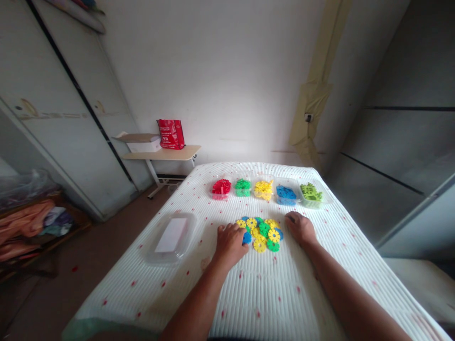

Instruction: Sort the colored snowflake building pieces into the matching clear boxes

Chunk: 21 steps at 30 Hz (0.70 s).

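Note:
A small heap of yellow, green and blue snowflake-shaped plastic pieces (pixel 263 232) lies on the white quilted bed (pixel 270 293). My left hand (pixel 230 242) rests knuckles-up at the heap's left edge, fingers curled over a blue piece. My right hand (pixel 300 227) lies at the heap's right edge with its fingers curled down on the cover; what is under them is hidden. Behind the heap stands a row of clear trays sorted by colour: red (pixel 221 188), green (pixel 242 187), yellow (pixel 263 189), blue (pixel 286 194) and light green (pixel 311 194).
A clear lidded box (pixel 171 236) with white contents sits on the bed to the left. A small side table (pixel 161 154) with a red bag (pixel 171 133) stands by the far wall. Clothes are piled on the floor at left (pixel 31 222).

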Each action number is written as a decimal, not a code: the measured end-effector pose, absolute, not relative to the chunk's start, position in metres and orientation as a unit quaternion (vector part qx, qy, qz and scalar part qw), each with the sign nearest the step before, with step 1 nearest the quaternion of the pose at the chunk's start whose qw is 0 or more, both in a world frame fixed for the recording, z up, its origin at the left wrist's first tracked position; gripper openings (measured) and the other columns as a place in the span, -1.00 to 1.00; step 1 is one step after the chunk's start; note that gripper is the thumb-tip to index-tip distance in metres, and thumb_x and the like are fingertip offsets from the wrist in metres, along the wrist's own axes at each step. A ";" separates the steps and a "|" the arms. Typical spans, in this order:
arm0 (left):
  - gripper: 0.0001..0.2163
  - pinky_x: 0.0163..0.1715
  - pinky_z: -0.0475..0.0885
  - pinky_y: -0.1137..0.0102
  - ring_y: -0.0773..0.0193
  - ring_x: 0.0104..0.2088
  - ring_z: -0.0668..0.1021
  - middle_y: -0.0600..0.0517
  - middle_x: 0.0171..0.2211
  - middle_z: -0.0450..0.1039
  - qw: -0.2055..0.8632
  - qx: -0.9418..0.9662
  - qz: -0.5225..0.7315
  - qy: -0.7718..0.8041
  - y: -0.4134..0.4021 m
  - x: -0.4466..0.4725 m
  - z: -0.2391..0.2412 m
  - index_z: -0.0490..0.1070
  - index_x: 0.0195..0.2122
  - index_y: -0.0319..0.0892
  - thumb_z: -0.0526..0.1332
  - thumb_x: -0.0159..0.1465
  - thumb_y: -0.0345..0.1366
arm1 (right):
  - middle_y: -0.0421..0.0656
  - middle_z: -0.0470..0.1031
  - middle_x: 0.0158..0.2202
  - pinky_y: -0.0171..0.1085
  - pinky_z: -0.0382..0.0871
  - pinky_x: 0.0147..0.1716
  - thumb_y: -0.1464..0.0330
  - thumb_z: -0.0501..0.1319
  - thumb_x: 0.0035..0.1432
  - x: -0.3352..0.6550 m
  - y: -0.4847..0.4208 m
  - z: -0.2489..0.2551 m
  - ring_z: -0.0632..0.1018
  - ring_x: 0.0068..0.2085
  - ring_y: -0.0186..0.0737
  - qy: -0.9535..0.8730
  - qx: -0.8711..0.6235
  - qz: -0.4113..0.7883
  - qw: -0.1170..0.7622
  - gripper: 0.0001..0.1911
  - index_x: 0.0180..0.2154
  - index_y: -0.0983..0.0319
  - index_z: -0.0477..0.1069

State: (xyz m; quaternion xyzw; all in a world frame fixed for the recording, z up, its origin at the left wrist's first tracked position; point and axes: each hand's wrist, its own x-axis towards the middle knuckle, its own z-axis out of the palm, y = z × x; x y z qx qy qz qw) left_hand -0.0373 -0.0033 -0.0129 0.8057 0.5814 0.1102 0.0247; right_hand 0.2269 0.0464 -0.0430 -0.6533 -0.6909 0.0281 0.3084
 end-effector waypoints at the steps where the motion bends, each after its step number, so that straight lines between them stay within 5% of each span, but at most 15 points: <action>1: -0.81 -0.10 0.21 0.16 0.08 -0.09 0.43 -0.02 -0.19 0.46 0.024 0.806 0.111 0.581 -0.003 -0.037 -0.013 0.43 -0.22 -0.08 0.16 0.12 -0.28 | -0.12 0.53 -0.36 -0.35 0.21 -0.40 0.31 0.03 0.09 0.227 0.046 -0.043 0.49 -0.36 -0.24 -0.691 -0.654 0.029 0.307 -0.74 -0.39 0.20 0.48; 14: -0.74 -0.03 0.23 0.23 0.12 -0.10 0.46 -0.01 -0.20 0.49 0.031 0.797 0.211 0.565 0.000 -0.041 -0.006 0.44 -0.17 -0.09 0.22 0.09 -0.25 | -0.13 0.53 -0.38 -0.33 0.24 -0.40 0.29 0.03 0.06 0.223 0.043 -0.037 0.48 -0.38 -0.23 -0.679 -0.654 0.051 0.329 -0.74 -0.44 0.20 0.47; 21: -0.75 -0.13 0.36 0.39 0.22 -0.14 0.50 0.06 -0.21 0.51 0.107 0.807 0.232 0.532 0.030 -0.022 0.024 0.48 -0.21 -0.08 0.25 0.05 -0.26 | -0.15 0.52 -0.50 -0.28 0.30 -0.44 0.20 0.14 -0.07 0.228 0.044 -0.029 0.46 -0.47 -0.22 -0.501 -0.664 0.223 0.508 -0.75 -0.48 0.23 0.47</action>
